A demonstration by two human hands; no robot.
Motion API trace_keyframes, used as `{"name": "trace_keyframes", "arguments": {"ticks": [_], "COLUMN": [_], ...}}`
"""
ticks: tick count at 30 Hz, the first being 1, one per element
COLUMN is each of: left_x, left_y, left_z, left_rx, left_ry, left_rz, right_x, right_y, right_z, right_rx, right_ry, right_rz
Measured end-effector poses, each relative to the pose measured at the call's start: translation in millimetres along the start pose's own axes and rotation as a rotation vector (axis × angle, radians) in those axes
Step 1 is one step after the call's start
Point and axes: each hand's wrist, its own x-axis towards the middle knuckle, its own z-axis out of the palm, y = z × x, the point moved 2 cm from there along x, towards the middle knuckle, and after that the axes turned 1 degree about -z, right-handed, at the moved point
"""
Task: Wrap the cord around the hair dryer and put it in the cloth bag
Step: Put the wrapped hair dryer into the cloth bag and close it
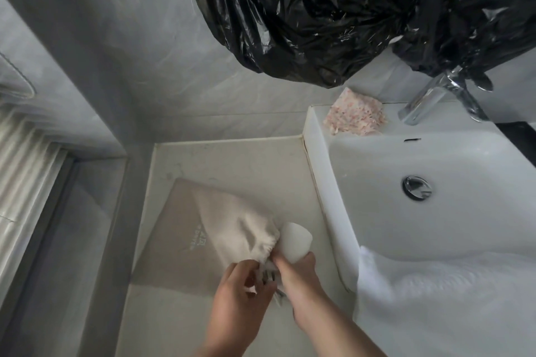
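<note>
- At far left, a ribbed pale panel (23, 159) stands beside the grey tiled wall.
- Left of centre, the cream worktop (232, 159) carries the cloth bag (232, 226), which lies slanted with its gathered mouth toward the hands. Its left part is flat, darker and printed; its right part bulges.
- Left hand (240, 284): the fingers (255, 272) are curled narrow, pinching pale fabric at the bag's mouth. Whether they also catch the cord cannot be told.
- Cord (269, 272): blurred grey strands show between the two hands, just below the bag's mouth. How they are wound cannot be told.
- Right hand (298, 272): it grips the hair dryer (295, 240) from below. The white rounded end stands out beside the gathered hem, touching it; the rest is hidden.
- Right of the worktop, the white sink (435, 153) adjoins its edge, and a white towel (435, 298) is draped over the near rim.
- On the sink's back ledge lie a pink-speckled cloth (355, 113) and a chrome tap (429, 101).
- Above, a black plastic bag (333, 9) hangs over the tap.
</note>
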Motion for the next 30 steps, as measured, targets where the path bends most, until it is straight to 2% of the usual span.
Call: {"name": "trace_keyframes", "arguments": {"ticks": [3, 6, 11, 13, 16, 18, 19, 21, 23, 24, 26, 28, 30], "left_x": [3.1, 5.9, 10.7, 7.5, -5.5, -18.7, -26.5, -38.7, -43.3, -42.4, -35.5, -26.6, -19.3], "left_y": [3.5, 12.3, 5.0, -0.8, -11.7, -18.1, -22.0, -29.1, -35.0, -33.4, -26.6, -16.9, -14.9], "left_z": [3.4, -0.1, -16.2, -19.3, -17.1, -13.7, -11.7, -6.7, 4.5, 9.5, 18.6, 25.0, 23.4], "left_rx": [0.104, 0.206, 0.295, 0.358, 0.349, 0.234, 0.152, -0.019, -0.069, -0.097, -0.235, -0.413, -0.495], "left_ry": [0.082, 0.127, 0.031, 0.001, 0.003, 0.044, 0.103, 0.209, 0.084, -0.018, -0.127, -0.086, 0.017], "left_rz": [0.038, 0.201, 0.431, 0.478, 0.517, 0.375, 0.211, -0.248, -0.586, -0.655, -0.654, -0.630, -0.654], "right_x": [3.1, 5.5, 2.8, -3.5, 5.2, 15.1, 20.5, 35.0, 48.0, 51.9, 56.7, 55.4, 52.3], "right_y": [7.1, 12.6, 10.7, -0.1, -21.6, -39.9, -47.6, -58.4, -60.6, -59.5, -54.5, -51.3, -46.0], "right_z": [0.2, 3.3, 11.8, 7.3, -13.8, -23.4, -23.8, -14.9, -0.1, 5.5, 12.0, 11.7, 8.1], "right_rx": [0.017, 0.049, -0.003, -0.211, -0.674, -0.847, -0.887, -0.956, -1.005, -0.998, -0.998, -1.026, -1.024], "right_ry": [-0.005, -0.013, -0.164, -0.232, -0.079, 0.059, 0.068, -0.086, -0.265, -0.318, -0.337, -0.276, -0.232], "right_rz": [0.020, 0.026, 0.074, 0.057, -0.076, -0.220, -0.300, -0.409, -0.403, -0.400, -0.449, -0.497, -0.511]}}
